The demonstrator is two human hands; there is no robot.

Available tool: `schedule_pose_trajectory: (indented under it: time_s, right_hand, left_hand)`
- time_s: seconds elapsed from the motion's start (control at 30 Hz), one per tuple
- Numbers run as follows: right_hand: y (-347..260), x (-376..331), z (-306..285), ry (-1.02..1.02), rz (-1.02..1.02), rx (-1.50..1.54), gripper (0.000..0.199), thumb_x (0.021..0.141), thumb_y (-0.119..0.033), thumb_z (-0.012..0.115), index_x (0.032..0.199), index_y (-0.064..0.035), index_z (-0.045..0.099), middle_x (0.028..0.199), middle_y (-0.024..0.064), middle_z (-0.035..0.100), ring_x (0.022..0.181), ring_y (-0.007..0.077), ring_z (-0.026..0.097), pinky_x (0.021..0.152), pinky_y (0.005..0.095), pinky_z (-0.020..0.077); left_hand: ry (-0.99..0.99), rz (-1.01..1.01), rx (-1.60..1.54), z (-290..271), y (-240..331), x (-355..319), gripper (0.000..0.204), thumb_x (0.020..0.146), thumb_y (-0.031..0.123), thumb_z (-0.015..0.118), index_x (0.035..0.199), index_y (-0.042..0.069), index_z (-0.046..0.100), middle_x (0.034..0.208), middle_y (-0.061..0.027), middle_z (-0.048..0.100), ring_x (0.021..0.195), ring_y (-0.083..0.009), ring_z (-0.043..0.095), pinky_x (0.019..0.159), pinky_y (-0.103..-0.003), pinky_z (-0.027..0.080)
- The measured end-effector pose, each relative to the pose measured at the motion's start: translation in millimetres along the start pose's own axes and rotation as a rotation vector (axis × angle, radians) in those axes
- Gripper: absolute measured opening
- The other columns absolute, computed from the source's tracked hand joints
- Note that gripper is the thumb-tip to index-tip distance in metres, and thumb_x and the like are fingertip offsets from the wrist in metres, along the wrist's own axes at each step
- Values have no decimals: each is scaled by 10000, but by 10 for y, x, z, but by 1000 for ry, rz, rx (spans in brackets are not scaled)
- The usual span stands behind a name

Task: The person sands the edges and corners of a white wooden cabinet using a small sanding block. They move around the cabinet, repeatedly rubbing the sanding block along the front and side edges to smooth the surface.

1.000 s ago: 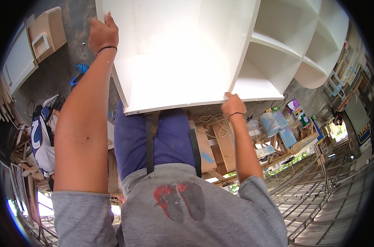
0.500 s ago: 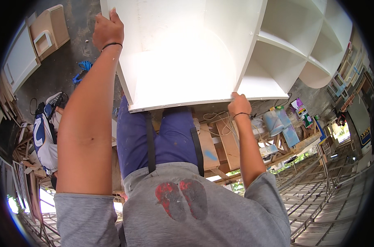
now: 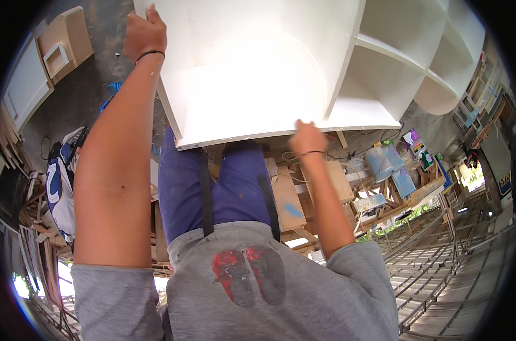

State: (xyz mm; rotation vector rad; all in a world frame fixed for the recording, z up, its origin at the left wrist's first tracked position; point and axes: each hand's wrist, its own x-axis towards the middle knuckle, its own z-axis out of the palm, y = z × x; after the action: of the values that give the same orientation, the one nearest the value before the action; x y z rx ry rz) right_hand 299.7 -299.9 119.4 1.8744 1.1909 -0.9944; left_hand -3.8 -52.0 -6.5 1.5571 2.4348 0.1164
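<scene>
My left hand (image 3: 146, 34) is clenched around the left side edge of a large white-painted shelf unit (image 3: 241, 68) with open, box-like compartments. The unit lies in front of my legs, filling the upper middle of my view; its near edge runs across the top of my blue-purple trousers (image 3: 242, 196). My right hand (image 3: 309, 140) is at that near edge, a little left of where an upright divider meets it, the fingers bent and touching the rim; I cannot tell whether it grips the panel or pinches something small. Right of the divider are smaller compartments, and the unit's far right end is rounded.

I wear a thin black band on each wrist and a grey T-shirt (image 3: 212, 321) printed with two dark, red-marked ovals.

Left of my left forearm, a bright blue cord (image 3: 111, 94) lies on the dark grey floor (image 3: 107, 34), with a white and navy fabric bag (image 3: 62, 196) nearby. Beyond my right forearm stands a rough wooden counter (image 3: 418, 195), with a round, blue-smeared paint can (image 3: 378, 162) and a purple-and-white package (image 3: 412, 138) near it.
</scene>
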Motion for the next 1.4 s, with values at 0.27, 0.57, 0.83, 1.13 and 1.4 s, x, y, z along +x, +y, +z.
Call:
schedule_pose_trajectory:
  time_s: [0.27,0.57,0.83,1.13,1.4]
  right_hand:
    - [-436,-214,1,20,-117,204,388,795,-149,496,1153,-146,647,1011,193,630,951,365,626,823,465,518]
    - [1338,114,343,547,84,48,418,766,-99,579,1172,-177,633,881,159,543,823,350,557,716,471,471]
    - [-1106,-569,543,400,-397,415,205,849,-174,562,968,-108,714,765,134,569,738,308,565,618,420,473]
    - [228,-119,335,482,20,10,237,890,-155,490,1009,-50,666,820,169,558,813,351,554,688,462,476]
    - [-1681,-793,640,481,-263,431,135,868,-162,546,833,-76,644,744,125,556,756,319,556,637,430,485]
  left_hand:
    - [-89,-31,18,-97,84,14,562,932,510,427,1176,13,522,1074,-191,660,978,-374,643,816,-480,504]
    - [-53,-10,22,-117,143,30,577,928,519,425,1151,-3,529,1020,-218,666,953,-395,642,795,-482,505]
    - [-15,19,13,-125,116,13,612,917,527,428,1164,-23,534,1006,-238,668,971,-417,632,803,-498,497]
    - [-50,0,-17,-154,151,-14,537,925,486,450,1134,0,541,1050,-186,660,951,-382,646,798,-483,502]
    - [-76,17,-70,-190,143,-4,512,923,460,471,1124,-6,539,1044,-169,654,951,-380,640,785,-493,501]
